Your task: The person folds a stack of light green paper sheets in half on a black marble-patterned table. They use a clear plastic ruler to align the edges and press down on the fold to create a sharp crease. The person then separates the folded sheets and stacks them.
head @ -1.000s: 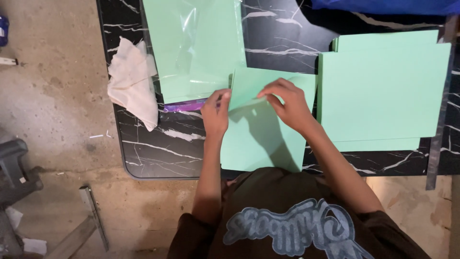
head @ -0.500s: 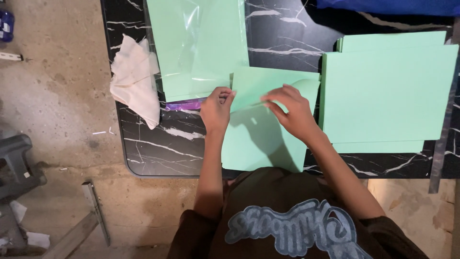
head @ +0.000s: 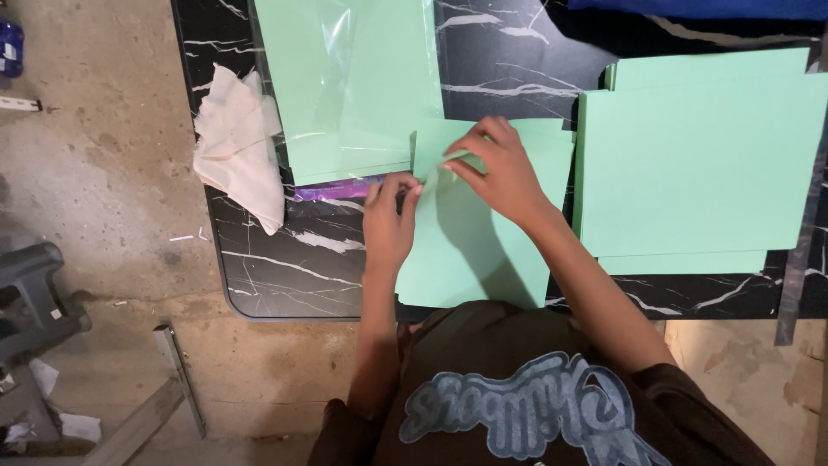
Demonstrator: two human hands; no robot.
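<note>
A mint-green sheet of paper (head: 483, 250) lies on the black marble-patterned table (head: 285, 267) right in front of me. My left hand (head: 390, 216) pinches its left edge near the top corner. My right hand (head: 500, 168) lifts and folds the top left corner of the same sheet, its fingers closed on the paper. A pack of the same green paper in clear plastic wrap (head: 349, 82) lies just beyond my hands, with a purple strip (head: 332, 190) showing at its near edge.
A stack of green sheets (head: 699, 164) lies to the right. A crumpled white cloth (head: 237, 147) hangs over the table's left edge. Blue fabric (head: 699, 9) sits at the far right. On the concrete floor to the left are a grey stool (head: 34, 302) and a metal bar (head: 181, 380).
My right hand has slid left along the sheet's top edge toward my left hand, raising the corner. The view has shifted slightly; the left hand has barely moved.
</note>
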